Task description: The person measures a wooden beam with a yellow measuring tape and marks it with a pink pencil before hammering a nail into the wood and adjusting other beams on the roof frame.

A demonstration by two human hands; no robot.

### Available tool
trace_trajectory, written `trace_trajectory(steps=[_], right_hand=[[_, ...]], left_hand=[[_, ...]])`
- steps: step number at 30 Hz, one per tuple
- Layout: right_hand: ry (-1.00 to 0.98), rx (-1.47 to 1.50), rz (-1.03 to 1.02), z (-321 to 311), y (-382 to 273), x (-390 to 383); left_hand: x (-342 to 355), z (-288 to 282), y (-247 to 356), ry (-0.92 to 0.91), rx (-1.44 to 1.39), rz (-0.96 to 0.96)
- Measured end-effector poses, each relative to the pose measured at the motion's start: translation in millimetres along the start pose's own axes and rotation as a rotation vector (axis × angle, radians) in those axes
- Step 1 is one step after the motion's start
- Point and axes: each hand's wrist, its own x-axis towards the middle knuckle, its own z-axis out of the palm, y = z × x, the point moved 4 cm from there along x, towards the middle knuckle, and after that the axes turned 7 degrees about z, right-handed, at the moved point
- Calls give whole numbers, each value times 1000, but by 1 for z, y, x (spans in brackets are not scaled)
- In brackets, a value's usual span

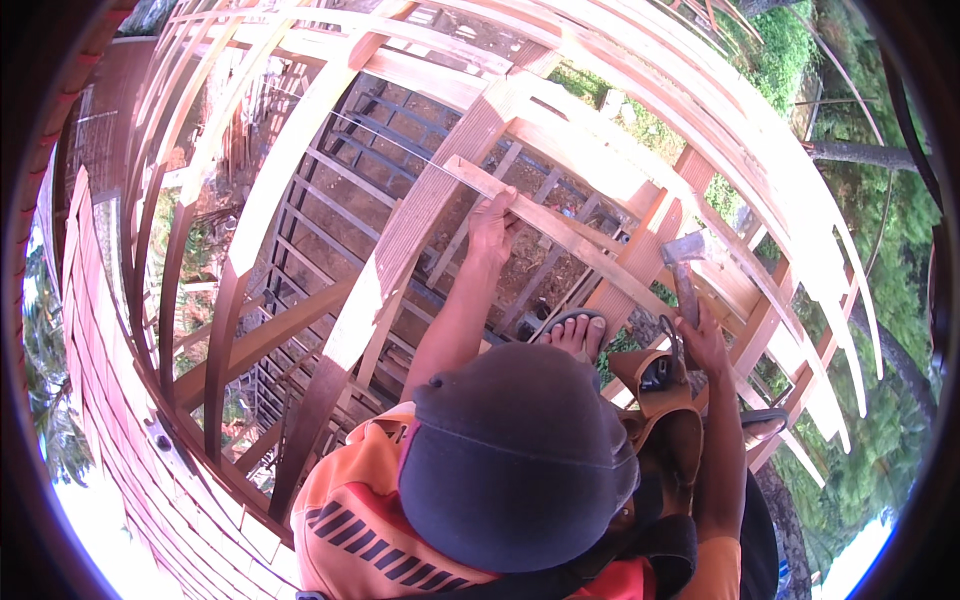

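Observation:
My left hand is closed round a narrow wooden batten, with the fingers over its edge. One end of the batten rests by a thick sloping rafter; the other runs right toward another beam. My right hand grips the handle of a hammer. The hammer's metal head is raised, to the right of the batten and apart from it. A thin string stretches across to the rafter near the batten's left end.
Long pale rafters curve around me with open gaps between them. Dark metal bars and bare ground show far below. A sandalled foot stands at a beam. A brown tool pouch hangs by my right arm. Roof boards slope at left.

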Motion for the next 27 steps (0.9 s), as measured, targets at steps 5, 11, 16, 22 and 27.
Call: trace_trajectory(steps=[5, 11, 16, 22, 27], right_hand=[[-39, 58, 4, 0, -8, -2], [-57, 104, 16, -1, -9, -2], [-31, 14, 29, -1, 9, 2], [-40, 77, -21, 4, 1, 1], [-4, -101, -5, 1, -5, 3]], left_hand=[[-1, -1, 1, -8, 50, 3], [-4, 0, 2, -9, 25, 29], [-3, 0, -2, -23, 17, 36], [-2, -4, 2, -21, 23, 39], [2, 3, 6, -22, 14, 41]])
